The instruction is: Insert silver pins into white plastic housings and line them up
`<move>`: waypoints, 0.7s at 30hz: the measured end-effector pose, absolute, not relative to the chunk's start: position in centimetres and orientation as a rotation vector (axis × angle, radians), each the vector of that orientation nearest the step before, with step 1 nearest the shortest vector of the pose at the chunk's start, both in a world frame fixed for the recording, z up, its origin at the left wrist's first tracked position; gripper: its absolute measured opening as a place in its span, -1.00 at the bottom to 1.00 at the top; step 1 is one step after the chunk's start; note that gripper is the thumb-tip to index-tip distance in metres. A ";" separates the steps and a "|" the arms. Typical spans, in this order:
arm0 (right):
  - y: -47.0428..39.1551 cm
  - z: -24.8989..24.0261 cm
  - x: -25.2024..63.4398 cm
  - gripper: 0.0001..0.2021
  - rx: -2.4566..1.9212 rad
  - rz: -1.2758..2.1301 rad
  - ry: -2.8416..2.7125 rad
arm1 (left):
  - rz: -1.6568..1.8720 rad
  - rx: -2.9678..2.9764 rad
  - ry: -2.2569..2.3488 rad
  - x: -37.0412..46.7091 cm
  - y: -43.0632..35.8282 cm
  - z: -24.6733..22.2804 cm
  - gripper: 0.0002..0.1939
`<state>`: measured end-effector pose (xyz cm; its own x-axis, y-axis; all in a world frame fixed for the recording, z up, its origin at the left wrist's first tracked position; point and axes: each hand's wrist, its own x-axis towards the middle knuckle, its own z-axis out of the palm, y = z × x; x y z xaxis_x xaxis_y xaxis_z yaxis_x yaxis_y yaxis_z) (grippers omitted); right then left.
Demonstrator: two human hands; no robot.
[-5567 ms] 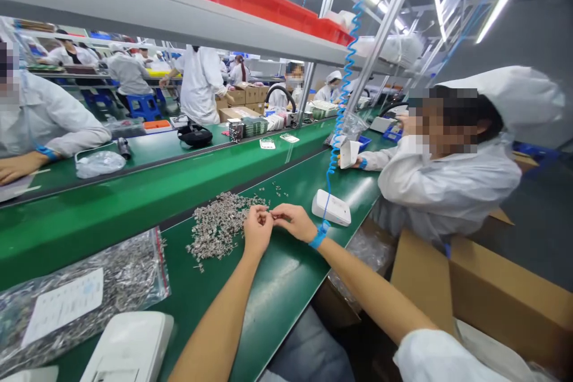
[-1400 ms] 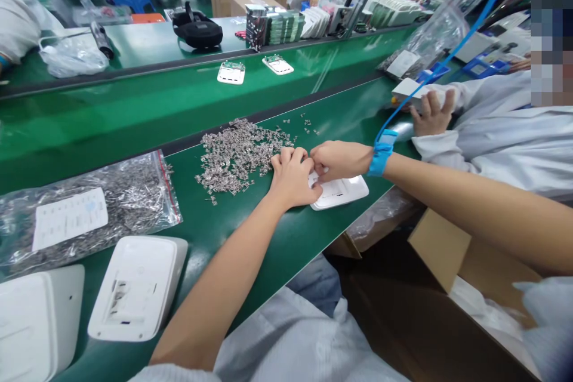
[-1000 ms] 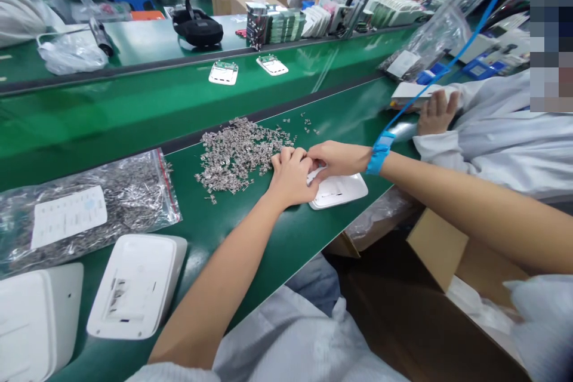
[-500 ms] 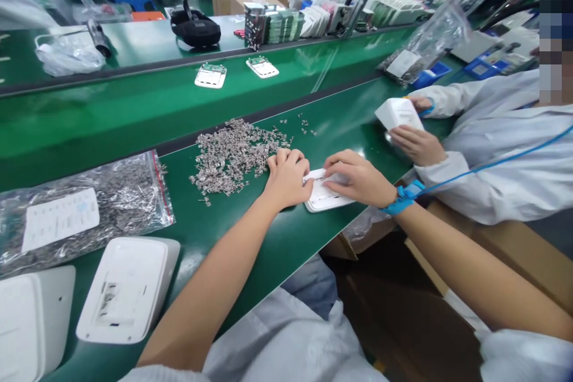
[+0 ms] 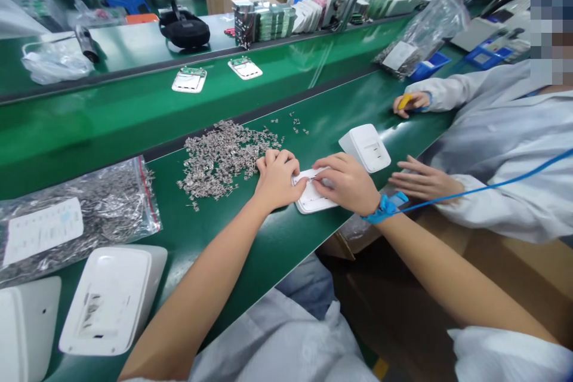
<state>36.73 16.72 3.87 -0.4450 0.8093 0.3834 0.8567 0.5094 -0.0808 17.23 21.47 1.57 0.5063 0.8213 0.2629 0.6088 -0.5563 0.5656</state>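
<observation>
A white plastic housing (image 5: 313, 198) with slots lies on the green bench, partly covered by my hands. My left hand (image 5: 278, 178) holds its left edge, thumb on the top face and fingers curled beside it. Over the housing's upper face, my right hand (image 5: 347, 184) has its thumb and fingertips pinched together; whatever is between them is too small to make out. A blue wrist strap (image 5: 385, 208) circles my right wrist. Just left of my left hand spreads a pile of small metal contact pieces (image 5: 224, 158).
A co-worker's hands (image 5: 418, 179) are at the right, one with a yellow object. Near them stands a white housing (image 5: 371, 148). At left lie a bag of metal pieces (image 5: 111, 215) and another white housing (image 5: 111, 298). Two white panels with circuit boards (image 5: 190, 80) lie beyond.
The co-worker has put a white housing down on the bench beside my right hand and let go. My right hand has moved left, its fingertips closer to my left thumb. The view has shifted slightly.
</observation>
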 end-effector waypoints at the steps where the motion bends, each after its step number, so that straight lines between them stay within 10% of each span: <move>1: 16.7 3.9 36.7 -0.85 -1.378 -0.181 -2.388 | 0.725 2.343 1.186 17.3 21.5 1.5 -0.78; 21: 16.8 4.1 36.6 -0.83 -1.394 -0.131 -2.410 | 0.717 2.296 1.233 17.8 21.5 1.3 -0.77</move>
